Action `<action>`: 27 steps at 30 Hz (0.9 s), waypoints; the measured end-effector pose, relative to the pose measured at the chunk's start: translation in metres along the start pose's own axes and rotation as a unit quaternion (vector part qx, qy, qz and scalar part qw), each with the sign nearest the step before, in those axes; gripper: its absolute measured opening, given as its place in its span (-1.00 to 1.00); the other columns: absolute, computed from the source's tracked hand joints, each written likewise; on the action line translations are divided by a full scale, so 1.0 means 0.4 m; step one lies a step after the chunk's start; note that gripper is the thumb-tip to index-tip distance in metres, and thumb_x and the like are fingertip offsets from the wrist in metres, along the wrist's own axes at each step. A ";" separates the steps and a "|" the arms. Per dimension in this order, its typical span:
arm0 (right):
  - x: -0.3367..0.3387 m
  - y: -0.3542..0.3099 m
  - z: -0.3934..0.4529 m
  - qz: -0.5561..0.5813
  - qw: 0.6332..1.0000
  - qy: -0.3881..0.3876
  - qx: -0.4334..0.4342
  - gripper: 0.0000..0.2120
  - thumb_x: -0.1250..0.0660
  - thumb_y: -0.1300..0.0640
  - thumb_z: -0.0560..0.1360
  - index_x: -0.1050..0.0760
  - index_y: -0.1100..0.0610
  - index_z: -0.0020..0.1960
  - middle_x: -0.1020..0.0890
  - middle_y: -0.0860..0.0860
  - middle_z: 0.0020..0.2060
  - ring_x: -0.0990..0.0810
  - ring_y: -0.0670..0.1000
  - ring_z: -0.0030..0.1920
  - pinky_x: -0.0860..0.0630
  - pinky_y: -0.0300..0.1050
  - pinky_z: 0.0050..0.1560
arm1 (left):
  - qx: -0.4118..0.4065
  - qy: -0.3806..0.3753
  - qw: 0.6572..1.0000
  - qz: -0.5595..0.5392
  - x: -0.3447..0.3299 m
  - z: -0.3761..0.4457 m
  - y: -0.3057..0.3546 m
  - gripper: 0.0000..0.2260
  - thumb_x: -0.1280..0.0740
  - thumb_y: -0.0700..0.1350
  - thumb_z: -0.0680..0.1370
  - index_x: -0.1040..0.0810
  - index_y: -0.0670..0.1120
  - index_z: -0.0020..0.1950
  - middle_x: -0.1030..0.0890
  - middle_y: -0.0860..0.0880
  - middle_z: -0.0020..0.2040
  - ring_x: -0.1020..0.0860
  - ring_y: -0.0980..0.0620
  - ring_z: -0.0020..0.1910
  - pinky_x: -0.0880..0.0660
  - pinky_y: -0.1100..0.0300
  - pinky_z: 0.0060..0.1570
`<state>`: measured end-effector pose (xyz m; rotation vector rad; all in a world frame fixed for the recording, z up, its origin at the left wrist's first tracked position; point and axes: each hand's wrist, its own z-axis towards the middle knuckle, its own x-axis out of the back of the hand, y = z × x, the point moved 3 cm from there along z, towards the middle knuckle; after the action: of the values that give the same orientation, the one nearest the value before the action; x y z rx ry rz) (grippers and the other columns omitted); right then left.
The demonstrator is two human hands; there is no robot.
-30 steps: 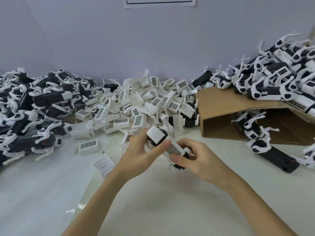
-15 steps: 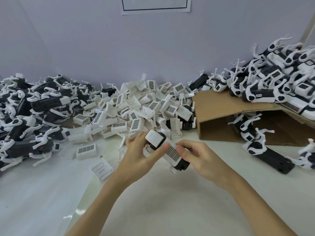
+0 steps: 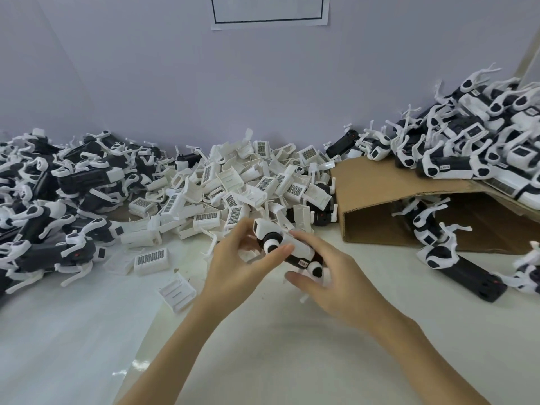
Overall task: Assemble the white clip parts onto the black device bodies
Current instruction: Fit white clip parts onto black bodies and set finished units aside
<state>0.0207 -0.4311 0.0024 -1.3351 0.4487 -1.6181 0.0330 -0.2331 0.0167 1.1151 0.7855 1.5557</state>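
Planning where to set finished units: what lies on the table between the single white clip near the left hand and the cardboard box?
In the head view, both hands, left hand and right hand, holding one device body, sit between white clip and cardboard box.

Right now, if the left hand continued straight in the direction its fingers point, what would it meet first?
The left hand points up and right, and already grips the black-and-white device. Beyond that, it would probably meet the cardboard box, though depth is unclear.

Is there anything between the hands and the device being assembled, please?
Nothing visible: the left hand and right hand both already hold the black device body with its white clip above the table.
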 end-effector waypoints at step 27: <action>0.077 0.026 0.030 0.298 0.938 -0.079 -0.156 -0.62 -0.42 -0.17 0.58 -0.68 0.11 0.20 -0.71 0.21 -0.04 -0.72 0.31 0.05 -0.69 0.09 0.05 | 0.115 0.031 0.971 -0.205 -0.028 0.023 -0.063 -0.48 -0.07 0.30 0.64 -0.69 0.06 0.28 -0.75 -0.01 0.09 -0.65 -0.06 0.10 -0.50 0.10 0.12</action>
<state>0.0376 -0.4584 0.0153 -1.3693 0.9390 -0.9545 0.0510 -0.2377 -0.0056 0.9928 1.1815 1.1749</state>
